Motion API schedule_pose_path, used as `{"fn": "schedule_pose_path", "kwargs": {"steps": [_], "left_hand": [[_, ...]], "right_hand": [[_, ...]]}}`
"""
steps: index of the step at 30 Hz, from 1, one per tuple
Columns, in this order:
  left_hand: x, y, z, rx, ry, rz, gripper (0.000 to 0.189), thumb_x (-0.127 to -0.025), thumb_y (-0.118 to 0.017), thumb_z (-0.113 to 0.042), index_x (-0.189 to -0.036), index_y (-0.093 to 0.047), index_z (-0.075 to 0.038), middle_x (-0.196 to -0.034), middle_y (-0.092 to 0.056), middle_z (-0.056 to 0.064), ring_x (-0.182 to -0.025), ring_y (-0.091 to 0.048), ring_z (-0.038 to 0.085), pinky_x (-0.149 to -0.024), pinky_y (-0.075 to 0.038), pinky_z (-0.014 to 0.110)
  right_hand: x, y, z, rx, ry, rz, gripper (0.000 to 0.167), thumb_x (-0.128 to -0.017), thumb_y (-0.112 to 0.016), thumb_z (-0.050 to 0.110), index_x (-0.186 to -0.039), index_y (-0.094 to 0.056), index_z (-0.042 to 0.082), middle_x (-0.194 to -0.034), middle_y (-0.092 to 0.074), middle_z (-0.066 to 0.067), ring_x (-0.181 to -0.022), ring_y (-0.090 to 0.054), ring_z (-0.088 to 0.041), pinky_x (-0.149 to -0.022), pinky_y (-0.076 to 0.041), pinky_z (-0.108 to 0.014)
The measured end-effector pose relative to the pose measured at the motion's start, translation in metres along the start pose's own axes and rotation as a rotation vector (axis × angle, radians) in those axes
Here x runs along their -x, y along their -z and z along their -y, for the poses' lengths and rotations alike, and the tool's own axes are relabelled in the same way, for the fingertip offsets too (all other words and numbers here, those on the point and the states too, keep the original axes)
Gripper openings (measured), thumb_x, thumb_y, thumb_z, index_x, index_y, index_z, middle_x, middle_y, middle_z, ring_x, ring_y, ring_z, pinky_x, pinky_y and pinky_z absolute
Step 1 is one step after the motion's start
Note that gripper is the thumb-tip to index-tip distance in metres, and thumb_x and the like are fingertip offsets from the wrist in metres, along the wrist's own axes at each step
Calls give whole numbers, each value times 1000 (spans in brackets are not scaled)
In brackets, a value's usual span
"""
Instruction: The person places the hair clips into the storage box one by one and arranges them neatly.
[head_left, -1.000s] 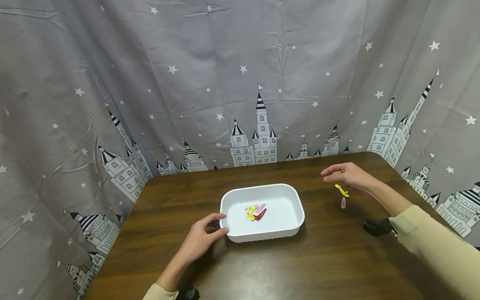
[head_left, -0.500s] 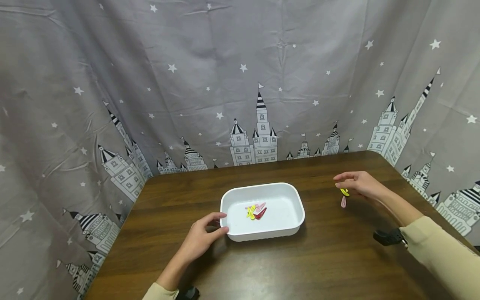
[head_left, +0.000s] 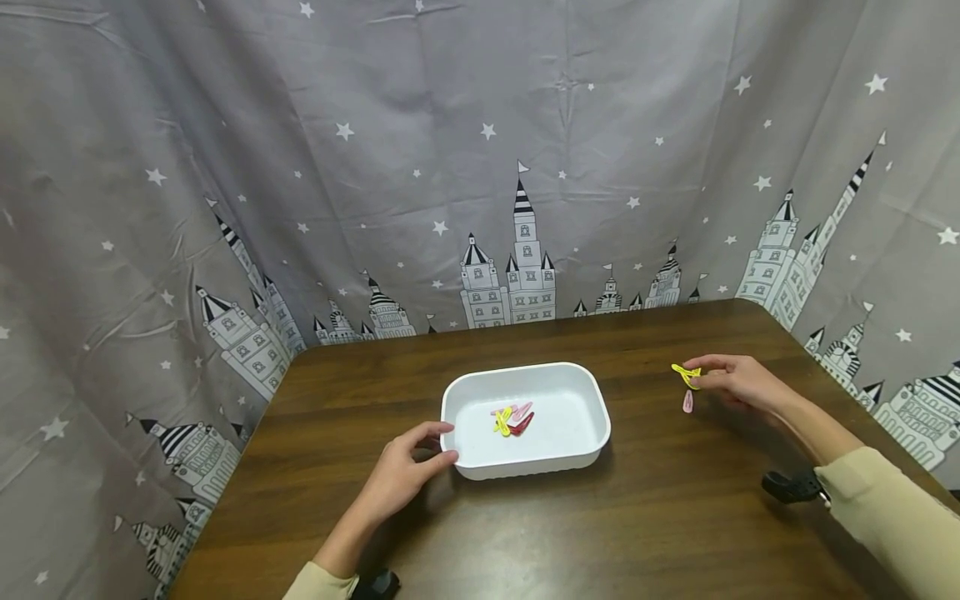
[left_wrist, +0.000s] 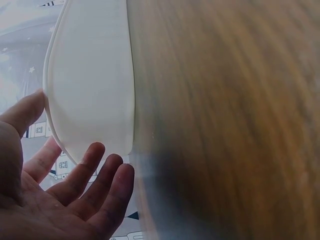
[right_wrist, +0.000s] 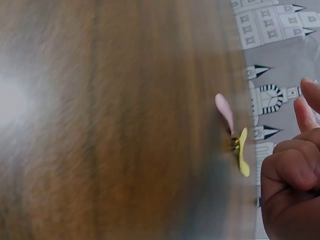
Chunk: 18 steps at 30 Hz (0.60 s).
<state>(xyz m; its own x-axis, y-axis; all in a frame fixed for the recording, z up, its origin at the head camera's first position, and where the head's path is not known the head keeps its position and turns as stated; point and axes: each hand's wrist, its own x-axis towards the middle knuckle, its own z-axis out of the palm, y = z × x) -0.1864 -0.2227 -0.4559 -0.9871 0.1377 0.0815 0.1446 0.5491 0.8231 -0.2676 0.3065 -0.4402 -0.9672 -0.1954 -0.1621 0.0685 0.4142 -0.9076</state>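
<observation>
A white plastic tray (head_left: 536, 462) stands mid-table with pink, yellow and red snap hair clips (head_left: 516, 419) grouped inside. My left hand (head_left: 405, 467) rests thumb and index fingertip on its left rim; in the left wrist view the other fingers lie loosely outside the wall. At the right, my right hand (head_left: 738, 383) pinches a yellow hair clip (head_left: 698, 372) between thumb and index finger. Another yellow clip (right_wrist: 243, 152) and a pink clip (right_wrist: 225, 110) lie on the table just below. The right wrist view shows the remaining fingers curled, the pinch hidden.
The brown wooden table (head_left: 600, 533) ends at the back against a grey curtain (head_left: 390, 167) printed with castles and stars. Black straps with a device (head_left: 793, 487) sit at both wrists.
My right hand has moved right and down onto the yellow clips, one of which now shows between its fingertips. The left hand and tray keep their places.
</observation>
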Motion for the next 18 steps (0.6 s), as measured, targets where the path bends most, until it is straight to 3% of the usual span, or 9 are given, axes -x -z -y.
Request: {"fn": "schedule_pose_path", "kwargs": {"steps": [18], "left_hand": [[0,1,-1,1,-12,12,39,-87,-80,-21,-123,-69,-13,-111,-72,6,-101,-67,22,-91,-53,43]], "right_hand": [[-1,8,-25,14,-43,23,55,-95,-70,24,-139,-52,-3,-55,-32,8,-47,-32,-9,-44,-32,-26]]}}
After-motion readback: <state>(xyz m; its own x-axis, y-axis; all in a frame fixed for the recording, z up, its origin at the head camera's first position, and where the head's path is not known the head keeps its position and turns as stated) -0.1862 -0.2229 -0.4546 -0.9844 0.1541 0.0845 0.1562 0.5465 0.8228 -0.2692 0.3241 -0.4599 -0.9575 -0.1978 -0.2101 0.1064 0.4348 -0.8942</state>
